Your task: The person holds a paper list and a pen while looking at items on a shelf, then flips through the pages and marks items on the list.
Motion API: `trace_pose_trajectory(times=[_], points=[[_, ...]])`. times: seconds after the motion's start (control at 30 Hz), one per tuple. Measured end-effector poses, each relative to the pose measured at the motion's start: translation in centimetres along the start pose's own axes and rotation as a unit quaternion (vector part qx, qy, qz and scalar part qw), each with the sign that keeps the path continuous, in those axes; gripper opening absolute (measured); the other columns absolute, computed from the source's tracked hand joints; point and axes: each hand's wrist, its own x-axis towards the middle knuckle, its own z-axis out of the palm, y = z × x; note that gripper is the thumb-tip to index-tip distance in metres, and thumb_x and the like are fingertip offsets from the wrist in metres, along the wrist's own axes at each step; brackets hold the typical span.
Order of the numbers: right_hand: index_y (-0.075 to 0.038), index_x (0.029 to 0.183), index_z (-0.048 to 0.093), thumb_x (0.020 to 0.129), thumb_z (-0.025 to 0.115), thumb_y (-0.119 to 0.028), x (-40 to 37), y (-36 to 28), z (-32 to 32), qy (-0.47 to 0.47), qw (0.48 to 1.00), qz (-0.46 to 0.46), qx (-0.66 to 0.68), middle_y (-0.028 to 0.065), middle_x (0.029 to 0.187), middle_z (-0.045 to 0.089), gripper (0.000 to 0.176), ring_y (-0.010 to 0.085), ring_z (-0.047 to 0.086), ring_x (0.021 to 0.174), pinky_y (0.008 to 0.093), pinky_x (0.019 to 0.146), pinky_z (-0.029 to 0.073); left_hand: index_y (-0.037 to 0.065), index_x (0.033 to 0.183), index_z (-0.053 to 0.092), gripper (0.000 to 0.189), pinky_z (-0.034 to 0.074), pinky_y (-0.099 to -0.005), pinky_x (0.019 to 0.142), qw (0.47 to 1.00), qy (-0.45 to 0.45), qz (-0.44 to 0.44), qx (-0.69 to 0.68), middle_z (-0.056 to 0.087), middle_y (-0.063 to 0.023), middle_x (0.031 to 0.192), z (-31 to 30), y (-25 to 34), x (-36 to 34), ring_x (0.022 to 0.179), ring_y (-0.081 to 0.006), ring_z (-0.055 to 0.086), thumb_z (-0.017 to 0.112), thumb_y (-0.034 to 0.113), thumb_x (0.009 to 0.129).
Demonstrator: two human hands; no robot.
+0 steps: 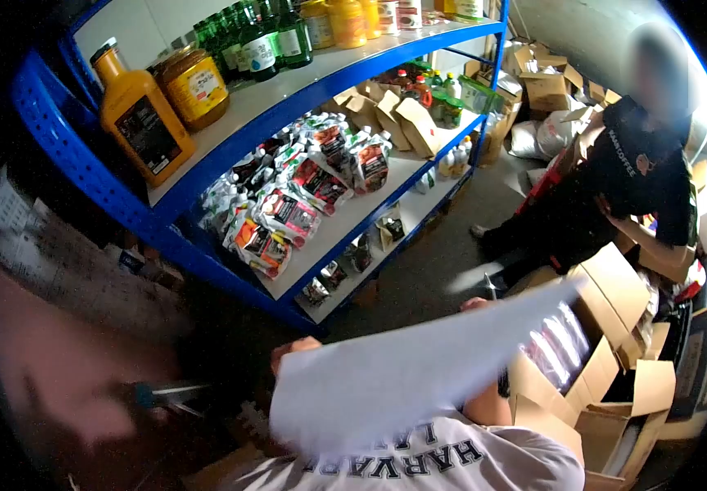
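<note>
A large white sheet of paper (402,360), blurred in part, spans the lower middle of the head view in front of my chest. My left hand (294,350) is at its upper left edge, with the fingers closed on it. At the sheet's upper edge, farther right, my right hand (478,304) shows only in part, the rest hidden behind the paper. Below the sheet is my light shirt with dark lettering.
A blue metal shelf (288,90) holds green bottles (259,49), yellow jars and pouches (320,180). A person in dark clothes (640,164) stands at the right. Open cardboard boxes (607,303) lie at the lower right, and more boxes are piled behind.
</note>
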Motion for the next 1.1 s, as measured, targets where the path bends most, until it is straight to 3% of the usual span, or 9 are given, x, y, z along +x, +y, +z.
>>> trace_pose_trajectory(times=[0.1,0.3,0.33,0.43,0.57,0.7,0.87,1.0,1.1], points=[[0.003,0.074,0.049,0.071,0.054,-0.01,2.5,-5.3,2.2,-0.371,0.814,-0.381,-0.235,0.0128,0.059,0.053,0.015,0.0233,0.053,0.052,0.0294,0.047,0.045,0.002,0.072,0.05,0.018,0.03,-0.0255,0.048,0.999,0.032,-0.019,0.001,0.042,0.0017,0.057,0.5,0.3,-0.3,0.051,-0.0068,0.036,0.047,0.018,0.079],[0.004,0.069,0.049,0.073,0.051,-0.01,2.9,-5.9,4.2,-0.361,0.845,-0.377,-0.115,0.0112,0.054,0.051,0.015,0.0208,0.05,0.047,0.0284,0.043,0.042,0.002,0.073,0.05,0.015,0.03,-0.024,0.047,0.99,0.122,-0.05,0.057,0.043,0.0021,0.056,1.4,0.0,-1.5,0.051,-0.006,0.036,0.047,0.016,0.079],[0.004,0.068,0.049,0.073,0.051,-0.01,2.3,-7.3,3.8,-0.389,0.81,-0.296,-0.324,0.0116,0.055,0.051,0.015,0.0209,0.051,0.047,0.0281,0.043,0.042,0.002,0.073,0.05,0.015,0.03,-0.0238,0.047,0.988,0.131,-0.052,0.059,0.043,0.0022,0.056,1.3,-0.1,-1.6,0.051,-0.0058,0.036,0.047,0.015,0.079],[0.005,0.066,0.05,0.072,0.051,-0.006,0.3,-3.6,-2.7,-0.383,0.841,-0.227,-0.307,0.0124,0.059,0.051,0.013,0.0226,0.05,0.049,0.0306,0.047,0.043,0.002,0.074,0.05,0.014,0.031,-0.0231,0.047,0.984,0.151,-0.066,0.063,0.043,0.0024,0.056,0.7,-0.6,-2.0,0.05,-0.0054,0.037,0.047,0.014,0.079],[0.009,0.083,0.047,0.072,0.052,-0.006,2.1,-8.2,3.1,-0.46,0.768,-0.4,-0.195,0.0135,0.057,0.052,0.019,0.0218,0.049,0.047,0.0322,0.047,0.042,0.001,0.074,0.051,0.013,0.031,-0.0221,0.046,0.982,0.165,-0.076,0.051,0.043,0.0027,0.056,1.0,-0.8,-2.4,0.05,-0.0049,0.037,0.047,0.013,0.079],[-0.001,0.101,0.037,0.077,0.049,-0.018,1.6,-8.1,2.7,-0.486,0.729,-0.406,-0.26,0.0116,0.06,0.053,0.031,0.0167,0.049,0.047,0.0264,0.047,0.04,0.001,0.075,0.051,0.011,0.031,-0.0212,0.046,0.981,0.176,-0.077,0.039,0.044,0.003,0.056,0.9,-0.8,-2.6,0.05,-0.0044,0.037,0.047,0.011,0.079],[0.004,0.084,0.044,0.075,0.047,-0.008,0.2,-4.7,3.5,-0.361,0.832,-0.416,-0.072,0.0096,0.053,0.048,0.015,0.0162,0.044,0.041,0.028,0.041,0.037,0.001,0.076,0.052,0.01,0.031,-0.02,0.045,0.978,0.188,-0.079,0.032,0.044,0.0033,0.056,0.6,-1.0,-3.3,0.049,-0.0037,0.038,0.047,0.01,0.079],[-0.002,0.078,0.044,0.079,0.044,-0.015,-1.7,-3.2,4.0,-0.033,0.927,-0.297,-0.229,0.0041,0.056,0.046,0.013,0.0113,0.041,0.049,0.0233,0.048,0.034,0.001,0.076,0.052,0.009,0.031,-0.0191,0.045,0.977,0.201,-0.068,0.015,0.044,0.0036,0.056,0.7,-0.6,-3.4,0.049,-0.0032,0.038,0.047,0.008,0.078],[-0.006,0.072,0.044,0.081,0.042,-0.02,-1.5,-2.8,5.1,0.065,0.934,-0.186,-0.3,0.0,0.058,0.044,0.017,0.0076,0.038,0.055,0.0199,0.053,0.032,0.001,0.077,0.052,0.008,0.031,-0.0183,0.045,0.976,0.207,-0.064,-0.002,0.045,0.0038,0.056,1.0,-0.1,-3.6,0.048,-0.0028,0.038,0.047,0.007,0.078]])
